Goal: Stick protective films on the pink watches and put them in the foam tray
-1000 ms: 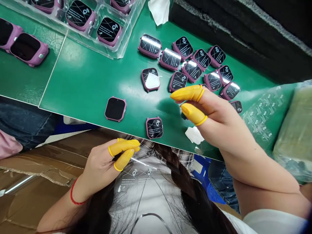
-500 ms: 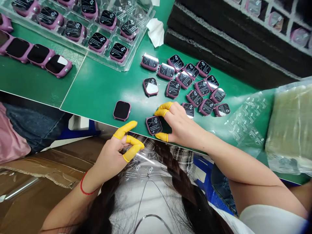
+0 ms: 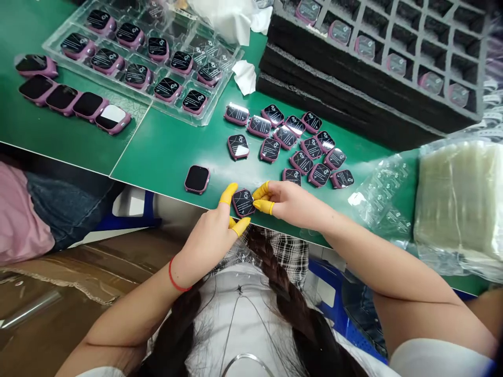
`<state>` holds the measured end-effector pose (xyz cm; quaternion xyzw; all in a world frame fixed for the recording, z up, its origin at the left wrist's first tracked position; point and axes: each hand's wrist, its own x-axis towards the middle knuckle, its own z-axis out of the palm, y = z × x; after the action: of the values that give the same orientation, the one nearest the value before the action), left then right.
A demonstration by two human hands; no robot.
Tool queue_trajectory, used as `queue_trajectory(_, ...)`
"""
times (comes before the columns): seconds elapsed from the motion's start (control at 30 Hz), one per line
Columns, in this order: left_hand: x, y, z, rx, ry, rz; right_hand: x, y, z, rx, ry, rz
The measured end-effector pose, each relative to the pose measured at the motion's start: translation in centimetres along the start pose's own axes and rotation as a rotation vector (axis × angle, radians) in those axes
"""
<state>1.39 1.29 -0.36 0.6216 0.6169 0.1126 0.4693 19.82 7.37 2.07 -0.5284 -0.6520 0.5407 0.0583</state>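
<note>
The watch [image 3: 243,202] has a purple case and a square black face with rounded corners. Thin white lines, lines of text and a small icon are printed across the face. It is located at the near edge of the green desk [image 3: 165,152], between the 2 hands.

1 dark-faced watch [image 3: 197,179] lies to its left. A loose group of printed watches [image 3: 286,137] occupies the area beyond. A clear tray [image 3: 173,114] with filled compartments stands at far left; a black foam block [image 3: 338,102] with square pockets stands at far right. A wrapped bundle [image 3: 456,193] is at right. Cardboard [image 3: 78,246] and a blue stool [image 3: 328,296] are below desk level.

The left hand [image 3: 208,233] is partly open, thumb and forefinger gripping the watch at opposite edges. The right hand [image 3: 294,204] has its thumb and forefinger close together at the right edge; whether they pinch anything cannot be determined. Yellow finger cots [image 3: 264,207] cover the working fingertips.
</note>
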Motion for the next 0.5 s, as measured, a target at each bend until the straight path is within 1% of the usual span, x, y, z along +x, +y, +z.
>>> queue_trajectory(0.07, 0.0, 0.3, 0.1, 0.148, 0.049, 0.008, -0.1, -0.4, 0.1, 0.05, -0.053, 0.075)
queue_trajectory(0.1, -0.1, 0.3, 0.2, 0.174, 0.058, 0.009, -0.2, -0.6, 0.1, 0.081, -0.078, 0.118)
queue_trajectory(0.13, -0.2, 0.2, 0.3, 0.162, 0.058, 0.014, -0.3, -0.8, 0.2, 0.123, -0.108, 0.156)
queue_trajectory(0.2, -0.6, 0.0, 0.3, 0.067, 0.058, 0.041, -0.7, -1.0, 0.4, 0.236, -0.169, 0.197)
queue_trajectory(0.27, -1.1, -0.1, 0.3, -0.036, 0.069, 0.073, -1.1, -0.9, 0.7, 0.356, -0.201, 0.195)
queue_trajectory(0.33, -1.6, -0.1, 0.3, -0.092, 0.077, 0.1, -1.5, -0.8, 1.0, 0.431, -0.2, 0.184)
queue_trajectory(0.5, -2.6, 0.4, -0.1, -0.114, 0.105, 0.174, -2.3, -0.7, 1.3, 0.5, -0.186, 0.133)
